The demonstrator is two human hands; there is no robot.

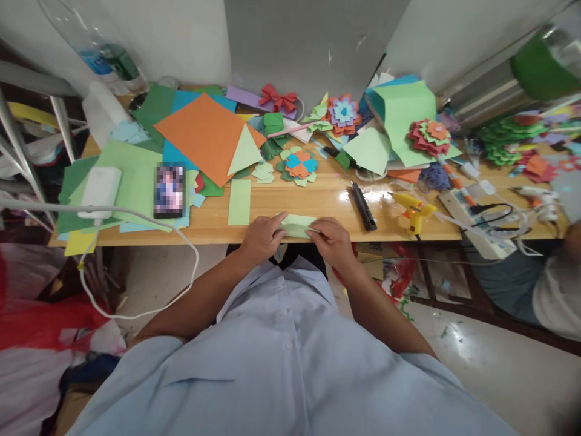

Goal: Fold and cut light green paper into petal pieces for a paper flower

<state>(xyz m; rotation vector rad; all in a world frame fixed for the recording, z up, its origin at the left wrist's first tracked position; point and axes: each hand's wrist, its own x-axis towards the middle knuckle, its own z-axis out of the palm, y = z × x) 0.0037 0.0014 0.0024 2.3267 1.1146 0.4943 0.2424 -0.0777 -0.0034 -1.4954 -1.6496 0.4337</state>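
Observation:
A pale green strip of paper (297, 226) lies at the table's front edge, between both hands, and looks folded. My left hand (263, 237) grips its left end, with thumb and fingers on the paper. At the other end, my right hand (333, 238) pinches the paper with bent fingers. Just left of the hands lies a flat light green paper rectangle (239, 202). Behind them sits a layered paper flower (299, 165) in orange, blue and green. To the right rest a black utility knife (363, 206) and a yellow hot glue gun (413, 212).
Coloured sheets, including an orange one (209, 138), cover the table's left. A white power bank (100, 191) trails a looping cable over the edge. At right are a power strip (476, 223) with tangled cords and finished paper flowers (431, 139). Another person's arm shows at far right.

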